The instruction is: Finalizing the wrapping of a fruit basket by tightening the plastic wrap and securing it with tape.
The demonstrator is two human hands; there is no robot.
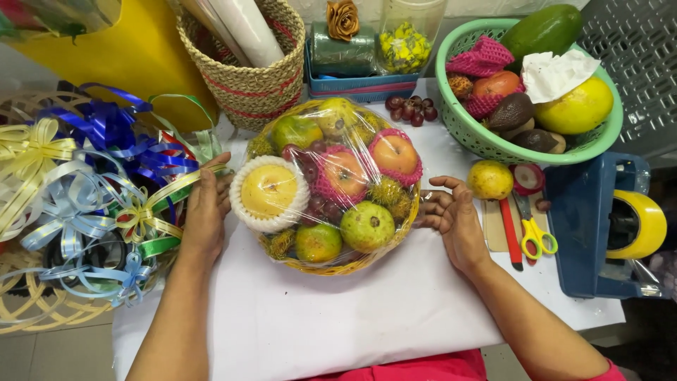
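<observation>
While your hands flank it: the wrapped fruit basket (331,187) sits at frame centre on white paper (338,310), sealed under clear film.
Left hand: your left hand (206,208) lies flat against the basket's left side, fingers loose and extended, gripping nothing.
Right hand: your right hand (455,215) rests at the basket's right rim, fingers spread and slightly curled, touching the film without clasping it.
Basket contents: a yellow fruit in white foam netting, two reddish fruits in pink netting, green fruits and dark grapes.
Ribbon bows: blue, yellow, green and silver ribbon bows (84,190) heaped at the left edge.
Green bowl: a green plastic bowl (479,137) of loose fruit, upper right.
Tape dispenser: a blue tape dispenser (599,226) with a yellow roll, right edge.
Scissors: yellow-handled scissors (532,229) just right of your right hand.
Woven basket: a woven basket (254,77) holding paper rolls, top centre-left.
</observation>
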